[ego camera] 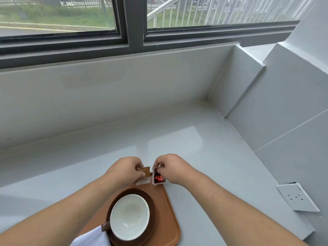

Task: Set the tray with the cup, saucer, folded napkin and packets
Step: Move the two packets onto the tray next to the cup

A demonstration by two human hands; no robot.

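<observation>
Packets: brown packet (pixel 144 173) pinched in left hand (pixel 124 170), red packet (pixel 158 177) in right hand (pixel 170 168).
Cup (pixel 129 216): white inside, on brown saucer (pixel 151 201), orange tray (pixel 168 215).

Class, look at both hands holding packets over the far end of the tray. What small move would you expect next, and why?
Probably lowering both packets flat onto the bare far end of the tray. The left hand pinches a brown packet, the right hand a red-and-black packet, while the cup, saucer and napkin are already on it.
</observation>
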